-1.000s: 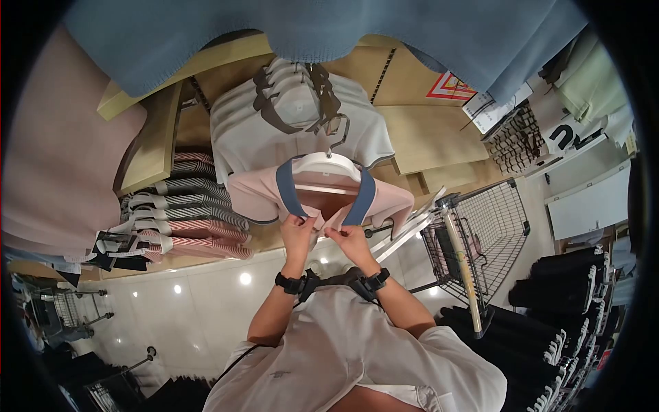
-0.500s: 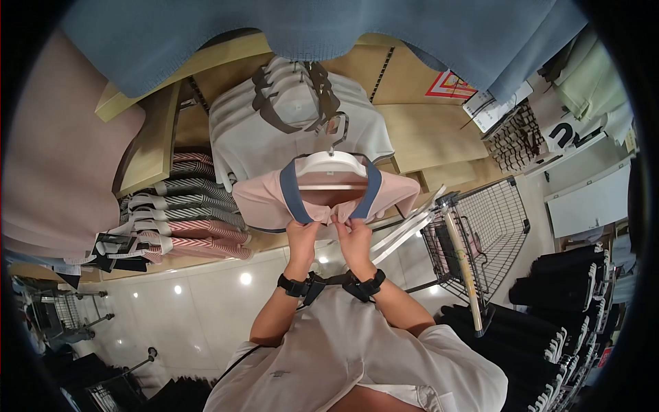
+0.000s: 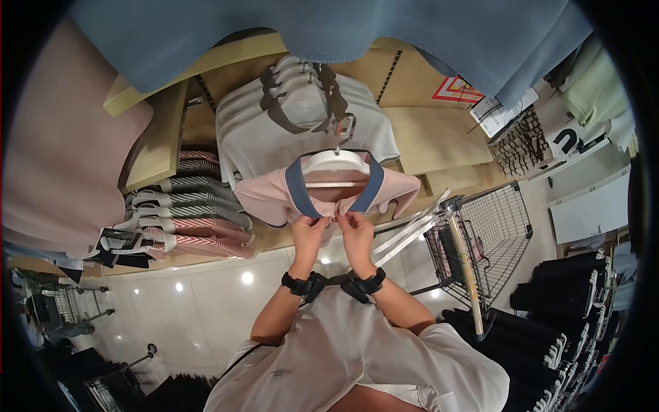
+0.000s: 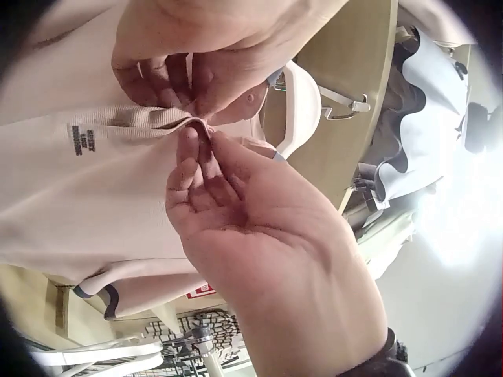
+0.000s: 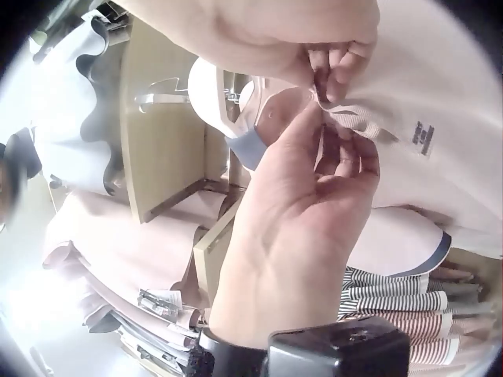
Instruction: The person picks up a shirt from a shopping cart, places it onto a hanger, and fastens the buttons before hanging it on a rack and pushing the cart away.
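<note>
A pink short-sleeved polo shirt (image 3: 264,197) with a blue collar (image 3: 296,189) hangs in front of me on a white hanger (image 3: 336,160). Just below the collar, my left hand (image 3: 307,240) pinches one side of the front opening. My right hand (image 3: 357,240) pinches the other side, its fingertips close against the left ones. Both wrist views show thumbs and fingers meeting at the ribbed placket (image 4: 145,118). A small button (image 5: 271,115) shows on the fabric inside the neck. Beside the placket is dark printed lettering (image 4: 82,140). Fingers hide the exact spot being worked.
White shirts with dark collars (image 3: 295,120) hang behind the pink one. Striped shirts (image 3: 206,223) hang at left, beneath a wooden shelf (image 3: 154,154). At right stands a wire shopping cart (image 3: 498,230), with black garments (image 3: 559,285) below it. Blue clothing (image 3: 329,27) hangs overhead.
Both hands have drawn closer together at the front opening, bringing its two sides together. The right hand has turned more upright. The head view has shifted slightly.
</note>
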The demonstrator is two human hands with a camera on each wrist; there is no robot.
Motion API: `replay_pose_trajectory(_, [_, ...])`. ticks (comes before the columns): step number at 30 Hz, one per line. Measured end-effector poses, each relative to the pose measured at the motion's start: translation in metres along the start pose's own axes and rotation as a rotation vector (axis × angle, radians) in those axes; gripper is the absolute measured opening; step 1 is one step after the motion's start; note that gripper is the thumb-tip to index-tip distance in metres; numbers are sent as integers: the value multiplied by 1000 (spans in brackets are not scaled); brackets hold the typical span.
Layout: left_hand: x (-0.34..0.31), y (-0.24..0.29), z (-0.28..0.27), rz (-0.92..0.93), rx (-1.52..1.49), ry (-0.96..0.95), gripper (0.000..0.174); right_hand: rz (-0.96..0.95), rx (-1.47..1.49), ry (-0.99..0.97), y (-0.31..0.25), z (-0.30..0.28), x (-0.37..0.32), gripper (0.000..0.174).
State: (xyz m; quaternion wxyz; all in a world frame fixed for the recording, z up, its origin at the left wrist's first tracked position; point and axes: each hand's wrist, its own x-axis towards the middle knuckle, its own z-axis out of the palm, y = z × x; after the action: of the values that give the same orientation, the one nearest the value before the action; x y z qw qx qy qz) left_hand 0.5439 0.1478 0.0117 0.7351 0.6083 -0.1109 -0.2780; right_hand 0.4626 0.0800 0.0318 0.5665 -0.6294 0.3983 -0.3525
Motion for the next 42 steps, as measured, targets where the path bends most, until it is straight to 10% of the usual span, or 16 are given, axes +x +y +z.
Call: replay_pose_trajectory(42, [2, -6, 1, 361, 428, -17, 15, -197, -167, -74, -9, -10, 9, 14])
